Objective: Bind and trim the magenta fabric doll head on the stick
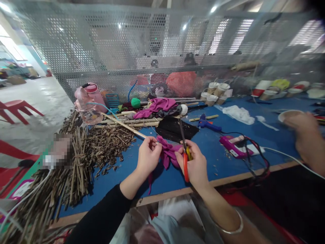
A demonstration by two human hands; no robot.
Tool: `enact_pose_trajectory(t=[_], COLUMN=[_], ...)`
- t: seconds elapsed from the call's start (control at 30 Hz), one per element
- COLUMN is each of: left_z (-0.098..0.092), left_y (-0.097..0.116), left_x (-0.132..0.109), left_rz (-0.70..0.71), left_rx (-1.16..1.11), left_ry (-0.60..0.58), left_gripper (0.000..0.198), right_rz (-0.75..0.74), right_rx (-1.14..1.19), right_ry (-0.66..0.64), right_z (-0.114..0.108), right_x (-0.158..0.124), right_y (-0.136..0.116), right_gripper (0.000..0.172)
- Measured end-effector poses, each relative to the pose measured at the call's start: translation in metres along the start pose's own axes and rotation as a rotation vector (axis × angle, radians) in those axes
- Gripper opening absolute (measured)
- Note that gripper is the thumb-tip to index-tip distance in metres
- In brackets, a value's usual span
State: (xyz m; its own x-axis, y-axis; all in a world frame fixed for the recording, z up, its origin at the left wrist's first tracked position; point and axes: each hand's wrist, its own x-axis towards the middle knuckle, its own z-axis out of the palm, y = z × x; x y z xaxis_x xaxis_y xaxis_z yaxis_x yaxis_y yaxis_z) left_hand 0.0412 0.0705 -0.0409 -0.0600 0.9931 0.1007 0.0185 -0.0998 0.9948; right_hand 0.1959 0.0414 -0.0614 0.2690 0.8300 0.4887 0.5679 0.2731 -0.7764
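Note:
A bunched strip of magenta cloth [166,149] hangs between my two hands, just above the table's front part. My left hand [148,156] is closed, pinching the cloth's left end. A thin pale stick [129,128] runs from the back left up to this hand; whether the fingers also grip it I cannot tell. Scissors [186,166] with orange and yellow handles sit in my closed right hand [196,162], blades pointing up and away. Its thumb and fingertips also touch the cloth's right side. A narrow cloth tail [150,183] dangles below my left hand.
Dry twigs and bark [109,142] cover the left side. Behind are a pink jug [92,95], more magenta cloth [157,107] and black fabric [175,128]. To the right lie a blue glue gun [209,124] and a corded power strip [236,147]. Another person's hand [307,135] is far right.

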Motion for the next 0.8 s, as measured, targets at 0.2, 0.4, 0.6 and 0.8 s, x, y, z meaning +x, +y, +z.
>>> enact_pose_trajectory(t=[0.2,0.4,0.6,0.8], left_z=[-0.002,0.004,0.009,0.013], left_y=[0.003,0.010,0.001,-0.002], left_x=[-0.020,-0.043,-0.052,-0.042], left_rz=[0.078,0.184,0.106,0.274], left_rx=[0.350,0.529,0.331,0.393], left_ry=[-0.110,-0.075,-0.094,0.008], left_gripper=[0.019,0.019,0.016,0.009], right_rz=[-0.104,-0.321,-0.272,-0.042], right_rx=[-0.085,-0.109,0.032,0.323], right_ry=[0.100,0.155,0.183,0.272], right_z=[0.001,-0.003,0.002,0.002], right_x=[-0.029,-0.043,-0.053,-0.051], right_y=[0.000,-0.009,0.009,0.008], right_gripper=[0.033,0.028,0.028,0.028])
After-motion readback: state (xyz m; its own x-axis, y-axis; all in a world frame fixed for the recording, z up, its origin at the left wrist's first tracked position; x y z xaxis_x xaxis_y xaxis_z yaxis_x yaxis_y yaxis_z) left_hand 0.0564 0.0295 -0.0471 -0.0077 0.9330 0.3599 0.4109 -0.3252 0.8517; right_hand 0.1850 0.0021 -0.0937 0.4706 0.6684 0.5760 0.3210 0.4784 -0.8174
